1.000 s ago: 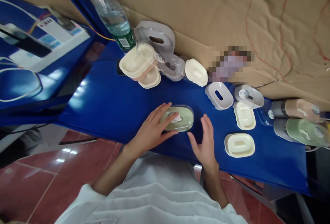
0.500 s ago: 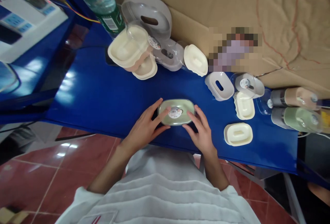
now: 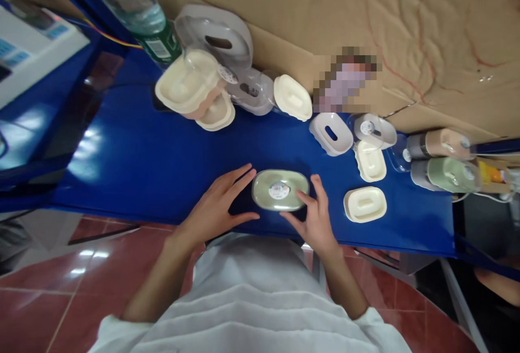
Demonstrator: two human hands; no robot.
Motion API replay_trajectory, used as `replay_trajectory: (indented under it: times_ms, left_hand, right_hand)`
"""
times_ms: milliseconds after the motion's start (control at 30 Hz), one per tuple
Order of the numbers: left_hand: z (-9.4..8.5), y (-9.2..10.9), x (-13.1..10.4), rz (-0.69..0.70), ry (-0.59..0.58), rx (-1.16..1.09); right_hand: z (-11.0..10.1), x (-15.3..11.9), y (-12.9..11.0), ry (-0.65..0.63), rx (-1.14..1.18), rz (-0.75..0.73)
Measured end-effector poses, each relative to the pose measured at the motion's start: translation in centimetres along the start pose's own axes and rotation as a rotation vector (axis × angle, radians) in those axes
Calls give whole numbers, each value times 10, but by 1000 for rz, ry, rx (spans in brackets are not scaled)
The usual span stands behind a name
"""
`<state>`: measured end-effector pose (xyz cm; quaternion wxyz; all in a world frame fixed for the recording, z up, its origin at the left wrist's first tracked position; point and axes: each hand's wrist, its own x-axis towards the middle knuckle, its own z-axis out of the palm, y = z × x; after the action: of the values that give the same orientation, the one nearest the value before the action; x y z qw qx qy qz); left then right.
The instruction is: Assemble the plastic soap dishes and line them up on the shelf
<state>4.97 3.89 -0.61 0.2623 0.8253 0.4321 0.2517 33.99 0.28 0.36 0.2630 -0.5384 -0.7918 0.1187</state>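
two hands frame the green oval plastic soap box with a clear lid and a round white sticker [image 3: 280, 190], which lies flat near the front edge of the glossy blue surface [image 3: 162, 163], right in front of me. my right hand [image 3: 314, 222] is touching it: thumb against the near rim, a fingertip up on the lid beside the sticker, fingers loosely curled, more a steadying pinch than a full grip. my left hand [image 3: 211, 212] lies spread and flat on the surface just left of the box, fingers wide, holding nothing; its fingertips look just short of the box, though from this angle i cannot say for sure whether they brush it.

what worries me is the edge. the box sits close to it, and with only a light one-sided hold, a pull toward me could slide it over the slick blue top and off onto the red tiled floor [image 3: 52, 299]. pressing on the clear lid off-centre could also tip the box or pop the lid loose.

just to the right lies a cream oval plastic tray [image 3: 364, 204], near enough that a sideways sweep of my right elbow or wrist might knock it.
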Motion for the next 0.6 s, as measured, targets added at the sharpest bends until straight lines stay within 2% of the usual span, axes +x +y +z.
replay_trajectory:
  times_ms: [100, 167, 233, 267, 333, 400, 467, 533, 600]
  left_hand:
    - [3, 1, 1, 0, -8, -4]
    - [3, 5, 3, -37, -25, -89]
    - [2, 9, 3, -85, -31, -201]
    - [1, 11, 2, -109, -21, -231]
    - [1, 12, -1, -146, 22, -213]
    - [3, 9, -2, -160, 63, -148]
    - [6, 6, -2, -140, 76, -87]
    - [9, 4, 1, -97, 65, -20]
    - [10, 3, 6, -37, 51, 45]
  right_hand:
    - [-3, 13, 3, -123, 33, -71]
    - [-15, 21, 10, -160, 54, -99]
    - [-38, 17, 23, -81, 37, -63]
    - [-53, 8, 33, 3, -2, -21]
    - [-88, -23, 62, 250, -175, 112]
    - [-121, -67, 98, 510, -372, 262]
    - [-148, -112, 139, 651, -514, 450]
    - [-167, -149, 179, 618, -541, 593]
    - [-180, -171, 217, 519, -497, 625]
